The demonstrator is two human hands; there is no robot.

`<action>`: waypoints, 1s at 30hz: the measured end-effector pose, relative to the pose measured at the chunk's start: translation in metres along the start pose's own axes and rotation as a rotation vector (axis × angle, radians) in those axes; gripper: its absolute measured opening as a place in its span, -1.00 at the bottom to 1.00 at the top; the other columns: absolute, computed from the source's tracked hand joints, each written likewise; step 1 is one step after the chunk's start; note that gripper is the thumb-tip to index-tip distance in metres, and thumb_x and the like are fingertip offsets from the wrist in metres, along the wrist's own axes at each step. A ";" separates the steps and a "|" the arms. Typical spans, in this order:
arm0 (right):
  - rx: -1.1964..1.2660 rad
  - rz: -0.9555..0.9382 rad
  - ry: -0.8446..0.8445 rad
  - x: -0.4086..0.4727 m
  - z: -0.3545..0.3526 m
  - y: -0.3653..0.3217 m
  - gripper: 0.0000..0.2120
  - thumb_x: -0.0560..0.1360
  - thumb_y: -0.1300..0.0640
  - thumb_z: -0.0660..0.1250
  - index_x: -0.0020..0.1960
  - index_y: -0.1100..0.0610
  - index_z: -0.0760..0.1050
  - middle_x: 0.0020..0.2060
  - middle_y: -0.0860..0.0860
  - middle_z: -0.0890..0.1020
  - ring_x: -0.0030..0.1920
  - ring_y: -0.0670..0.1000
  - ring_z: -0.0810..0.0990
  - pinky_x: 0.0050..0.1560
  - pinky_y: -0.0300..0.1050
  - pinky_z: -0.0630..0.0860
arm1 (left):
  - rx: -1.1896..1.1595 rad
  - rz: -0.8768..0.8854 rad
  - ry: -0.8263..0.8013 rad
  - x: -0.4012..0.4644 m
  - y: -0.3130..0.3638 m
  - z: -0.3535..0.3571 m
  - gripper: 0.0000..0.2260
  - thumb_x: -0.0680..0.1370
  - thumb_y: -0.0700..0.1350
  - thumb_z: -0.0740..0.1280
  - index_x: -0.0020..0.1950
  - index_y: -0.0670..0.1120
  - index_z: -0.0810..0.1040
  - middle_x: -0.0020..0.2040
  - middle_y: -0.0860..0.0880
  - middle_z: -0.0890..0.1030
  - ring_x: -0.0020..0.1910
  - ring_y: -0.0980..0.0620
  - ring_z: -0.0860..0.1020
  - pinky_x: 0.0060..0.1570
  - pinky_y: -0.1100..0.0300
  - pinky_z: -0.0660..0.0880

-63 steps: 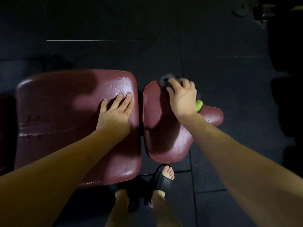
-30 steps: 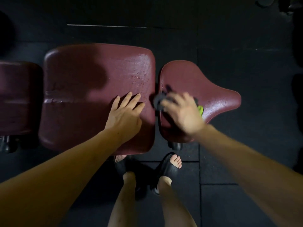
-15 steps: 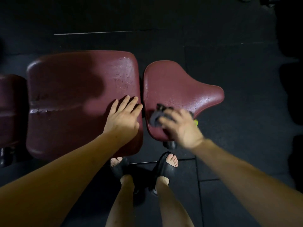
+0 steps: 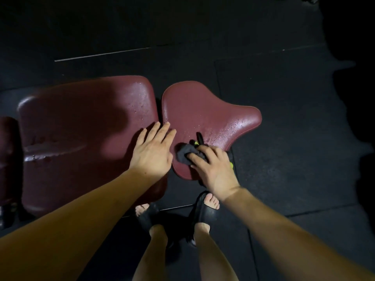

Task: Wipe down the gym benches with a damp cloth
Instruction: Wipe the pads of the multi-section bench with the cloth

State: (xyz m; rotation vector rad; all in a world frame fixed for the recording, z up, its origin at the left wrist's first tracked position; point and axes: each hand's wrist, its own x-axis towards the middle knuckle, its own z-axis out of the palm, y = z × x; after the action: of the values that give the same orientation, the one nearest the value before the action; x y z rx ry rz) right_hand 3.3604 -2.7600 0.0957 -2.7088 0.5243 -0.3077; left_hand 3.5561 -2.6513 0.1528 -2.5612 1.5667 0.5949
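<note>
A dark red bench lies below me in two pads: a wide back pad [image 4: 81, 128] on the left and a tapered seat pad [image 4: 209, 112] on the right, both beaded with water drops. My left hand [image 4: 153, 151] rests flat on the right edge of the wide pad, fingers straight. My right hand [image 4: 215, 169] presses a dark cloth with yellow-green parts [image 4: 186, 154] onto the near corner of the seat pad, fingers curled over it. Most of the cloth is hidden under that hand.
Black rubber floor tiles [image 4: 284, 159] surround the bench. My feet in black sandals [image 4: 203, 211] stand just in front of the seat pad. Another dark red pad [image 4: 7, 159] shows at the far left edge.
My right hand has dragged the cloth from the far edge of the seat pad toward its near corner. My left hand has stayed flat on the wide pad.
</note>
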 end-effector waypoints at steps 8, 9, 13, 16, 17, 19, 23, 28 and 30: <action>-0.181 0.570 0.262 0.054 -0.053 0.112 -0.68 0.64 0.00 0.31 0.35 0.04 0.60 0.28 0.20 0.57 0.15 0.33 0.49 0.14 0.20 0.48 | -0.026 -0.002 -0.003 0.020 0.015 0.009 -0.41 0.55 -0.06 0.25 0.60 0.00 0.30 0.65 -0.04 0.21 0.63 -0.06 0.16 0.58 -0.14 0.08; -0.174 0.638 0.285 0.056 -0.050 0.106 -0.68 0.64 0.01 0.32 0.35 0.04 0.60 0.28 0.21 0.57 0.16 0.33 0.49 0.15 0.20 0.47 | -0.030 0.000 -0.007 0.021 0.015 0.009 -0.41 0.55 -0.07 0.25 0.60 0.00 0.30 0.65 -0.04 0.20 0.62 -0.05 0.17 0.58 -0.14 0.08; -0.119 0.591 0.284 0.073 -0.018 0.045 -0.72 0.60 0.04 0.37 0.28 0.05 0.63 0.24 0.19 0.58 0.11 0.29 0.49 0.10 0.17 0.43 | 0.002 0.015 -0.013 0.018 0.009 0.009 -0.40 0.54 -0.07 0.27 0.60 -0.02 0.31 0.65 -0.03 0.20 0.62 -0.04 0.19 0.57 -0.13 0.10; -0.100 0.336 0.187 0.073 -0.005 0.024 -0.73 0.61 0.06 0.37 0.29 0.07 0.63 0.24 0.20 0.59 0.09 0.28 0.49 0.12 0.19 0.45 | 0.031 0.022 -0.001 0.016 0.000 0.010 -0.42 0.52 -0.07 0.26 0.57 -0.05 0.36 0.63 -0.05 0.26 0.60 -0.07 0.23 0.55 -0.16 0.14; -0.103 0.262 0.159 0.070 -0.009 0.033 -0.73 0.62 0.06 0.37 0.30 0.07 0.62 0.25 0.19 0.59 0.09 0.28 0.49 0.12 0.19 0.46 | 0.037 0.023 -0.001 0.016 -0.001 0.010 -0.42 0.52 -0.04 0.21 0.57 -0.05 0.37 0.63 -0.05 0.27 0.59 -0.08 0.25 0.54 -0.18 0.15; -0.131 0.206 0.139 0.061 -0.023 0.059 -0.72 0.63 0.04 0.36 0.32 0.04 0.62 0.26 0.16 0.59 0.07 0.26 0.51 0.07 0.15 0.48 | 0.039 0.015 -0.001 0.017 0.000 0.010 -0.39 0.50 0.00 0.09 0.56 -0.04 0.38 0.62 -0.05 0.29 0.58 -0.08 0.27 0.54 -0.21 0.15; -0.140 0.517 0.243 0.049 -0.043 0.091 -0.69 0.64 0.03 0.33 0.36 0.05 0.59 0.26 0.18 0.56 0.14 0.30 0.49 0.11 0.21 0.50 | 0.030 0.006 -0.012 0.018 0.004 0.013 -0.35 0.48 0.02 0.01 0.57 -0.03 0.36 0.63 -0.03 0.27 0.60 -0.07 0.24 0.56 -0.21 0.10; -0.100 0.516 0.215 0.078 -0.017 0.043 -0.69 0.63 0.03 0.32 0.33 0.07 0.60 0.28 0.19 0.57 0.16 0.30 0.47 0.16 0.22 0.44 | 0.019 -0.046 0.002 0.011 -0.007 0.010 -0.41 0.52 -0.03 0.19 0.58 -0.01 0.34 0.64 -0.03 0.24 0.63 -0.07 0.16 0.58 -0.18 0.05; -0.099 0.332 0.141 0.092 -0.002 0.025 -0.71 0.63 0.03 0.32 0.30 0.08 0.62 0.26 0.19 0.59 0.13 0.30 0.49 0.12 0.20 0.45 | 0.003 -0.058 0.048 0.006 -0.016 0.010 -0.40 0.49 -0.04 0.15 0.56 -0.03 0.38 0.62 -0.06 0.27 0.63 -0.09 0.16 0.57 -0.21 0.06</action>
State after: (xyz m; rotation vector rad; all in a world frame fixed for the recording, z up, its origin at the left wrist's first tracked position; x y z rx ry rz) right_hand 3.4352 -2.8180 0.1006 -2.6441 1.0391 -0.3914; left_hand 3.5697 -2.6460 0.1388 -2.6279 1.4995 0.5295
